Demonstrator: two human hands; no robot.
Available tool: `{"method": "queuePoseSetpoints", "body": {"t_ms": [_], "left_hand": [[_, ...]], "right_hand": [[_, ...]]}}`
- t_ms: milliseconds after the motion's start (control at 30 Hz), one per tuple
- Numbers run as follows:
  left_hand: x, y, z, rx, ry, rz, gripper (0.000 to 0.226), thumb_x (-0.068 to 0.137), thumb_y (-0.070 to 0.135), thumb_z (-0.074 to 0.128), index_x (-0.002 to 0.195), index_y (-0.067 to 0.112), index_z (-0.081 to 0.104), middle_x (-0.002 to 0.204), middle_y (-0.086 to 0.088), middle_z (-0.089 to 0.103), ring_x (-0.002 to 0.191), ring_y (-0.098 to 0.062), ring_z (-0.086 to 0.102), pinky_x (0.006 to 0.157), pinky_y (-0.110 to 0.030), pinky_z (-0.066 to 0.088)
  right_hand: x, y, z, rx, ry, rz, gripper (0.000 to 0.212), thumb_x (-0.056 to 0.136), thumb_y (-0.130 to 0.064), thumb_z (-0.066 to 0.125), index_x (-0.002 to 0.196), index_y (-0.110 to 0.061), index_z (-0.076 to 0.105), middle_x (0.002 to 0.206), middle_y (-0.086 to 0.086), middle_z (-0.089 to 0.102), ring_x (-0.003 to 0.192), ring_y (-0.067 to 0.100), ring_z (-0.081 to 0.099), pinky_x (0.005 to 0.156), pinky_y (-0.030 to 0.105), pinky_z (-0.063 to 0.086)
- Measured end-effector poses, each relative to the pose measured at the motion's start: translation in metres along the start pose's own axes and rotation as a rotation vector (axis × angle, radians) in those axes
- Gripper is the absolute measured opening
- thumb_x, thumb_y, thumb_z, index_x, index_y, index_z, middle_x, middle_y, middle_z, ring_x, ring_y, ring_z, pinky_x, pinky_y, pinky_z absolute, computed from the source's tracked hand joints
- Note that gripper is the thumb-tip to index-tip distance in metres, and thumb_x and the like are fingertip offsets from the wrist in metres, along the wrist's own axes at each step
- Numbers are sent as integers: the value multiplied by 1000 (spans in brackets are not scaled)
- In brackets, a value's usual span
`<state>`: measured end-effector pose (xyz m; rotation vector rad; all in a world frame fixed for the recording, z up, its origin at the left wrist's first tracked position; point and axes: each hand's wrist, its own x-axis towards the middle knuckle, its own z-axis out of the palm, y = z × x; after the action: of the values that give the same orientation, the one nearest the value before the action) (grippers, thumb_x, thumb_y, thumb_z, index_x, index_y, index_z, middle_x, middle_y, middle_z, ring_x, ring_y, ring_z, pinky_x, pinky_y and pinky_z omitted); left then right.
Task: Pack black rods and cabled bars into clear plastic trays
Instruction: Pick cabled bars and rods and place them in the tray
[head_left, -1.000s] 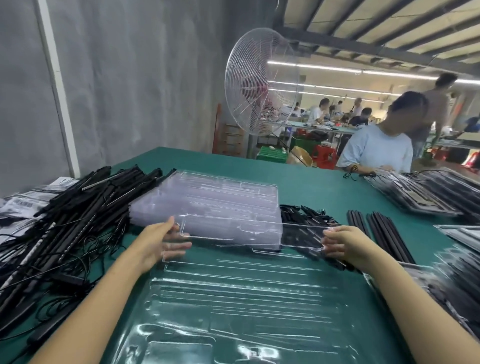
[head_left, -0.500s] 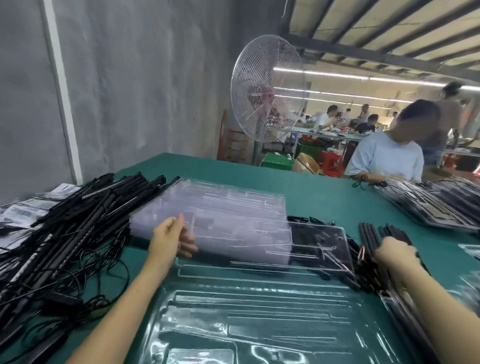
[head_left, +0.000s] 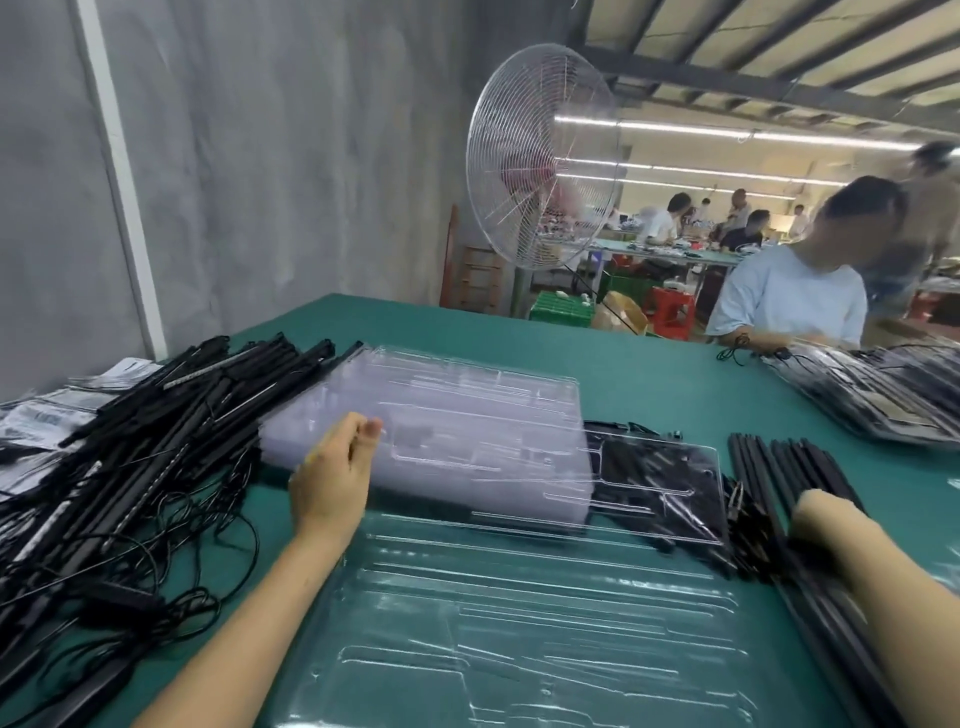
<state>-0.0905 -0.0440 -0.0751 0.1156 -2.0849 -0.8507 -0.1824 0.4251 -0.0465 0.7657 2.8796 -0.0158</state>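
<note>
A clear plastic tray (head_left: 519, 623) lies flat on the green table right in front of me. Behind it stands a stack of clear trays (head_left: 457, 395). One loose clear tray (head_left: 665, 483) lies askew across the stack's near edge and over black cabled parts to its right. My left hand (head_left: 332, 467) has its fingers curled at this tray's left edge and pinches it. My right hand (head_left: 821, 514) is blurred and lies on a row of black rods (head_left: 789, 462) at the right, with its fingers hidden. A big pile of black cabled bars (head_left: 130, 467) fills the left side.
Printed plastic bags (head_left: 41, 415) lie at the far left by the grey wall. Filled trays (head_left: 883, 389) are stacked at the far right, where a person in a light shirt (head_left: 789, 296) sits. A large standing fan (head_left: 540, 156) rises behind the table.
My right hand has let go of the loose tray and moved right and down onto the black rods. The loose tray has slid to the right. My left hand stays at its left edge.
</note>
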Motion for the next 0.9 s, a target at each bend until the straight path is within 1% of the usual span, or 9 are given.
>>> {"method": "queuePoseSetpoints", "body": {"t_ms": [233, 333, 433, 533, 600, 667, 733, 800, 900], "left_hand": [[0, 4, 3, 16, -12, 15, 30, 91, 48, 30, 84, 24, 46, 55, 14, 46, 45, -8, 44, 46, -18, 27], [2, 5, 7, 51, -19, -10, 31, 94, 43, 33, 87, 19, 51, 63, 10, 53, 48, -10, 46, 48, -17, 29], [3, 8, 8, 89, -10, -33, 22, 99, 31, 40, 89, 17, 53, 66, 10, 54, 47, -3, 41, 47, -16, 25], [4, 14, 7, 111, -5, -67, 27, 100, 35, 34, 87, 17, 50, 69, 9, 53, 50, -2, 39, 47, -18, 24], [5, 17, 5, 120, -4, -98, 27, 100, 37, 32, 86, 19, 47, 77, 5, 55, 53, -7, 42, 48, -21, 24], [7, 20, 3, 123, -31, -138, 23, 101, 33, 32, 89, 19, 46, 83, 3, 56, 57, -16, 45, 50, -26, 25], [7, 23, 2, 99, -83, -181, 15, 101, 20, 34, 101, 16, 49, 77, -2, 55, 55, -16, 43, 49, -26, 24], [4, 29, 0, 74, -147, -181, 18, 99, 9, 37, 113, 13, 47, 69, -4, 52, 51, -12, 40, 45, -25, 25], [2, 43, -12, 0, -181, -183, 20, 95, 4, 42, 114, 6, 47, 100, -12, 53, 64, -14, 46, 59, -31, 37]], "right_hand": [[-21, -7, 5, 331, 51, 100, 33, 86, -9, 49, 117, -4, 61, 126, 14, 58, 113, 30, 57, 88, 32, 46], [-19, -8, -2, 617, 187, 173, 41, 91, -3, 43, 131, 5, 43, 135, 23, 47, 123, 38, 47, 96, 39, 39], [-21, -14, -19, 785, 357, 118, 36, 95, -2, 36, 128, 11, 31, 132, 34, 42, 121, 46, 44, 96, 48, 37], [-32, -23, -37, 1000, 440, 3, 27, 91, 0, 39, 117, 1, 33, 114, 28, 50, 99, 42, 58, 83, 51, 49], [-45, -29, -50, 1238, 445, -55, 24, 86, 1, 42, 108, -5, 33, 99, 21, 52, 77, 32, 59, 65, 43, 51], [-65, -39, -64, 1548, 387, -119, 22, 87, -2, 43, 108, -5, 39, 84, 15, 57, 52, 20, 45, 43, 26, 37], [-96, -48, -74, 1762, 286, -215, 14, 92, -11, 42, 103, -7, 49, 66, 7, 54, 36, 10, 35, 34, 15, 26], [-132, -53, -75, 1712, 212, -397, 15, 94, -15, 45, 90, -9, 58, 58, 2, 56, 32, 5, 35, 32, 13, 26], [-186, -58, -61, 1489, 69, -723, 12, 96, -12, 49, 90, -10, 59, 59, -2, 65, 43, 4, 48, 39, 17, 38]]}}
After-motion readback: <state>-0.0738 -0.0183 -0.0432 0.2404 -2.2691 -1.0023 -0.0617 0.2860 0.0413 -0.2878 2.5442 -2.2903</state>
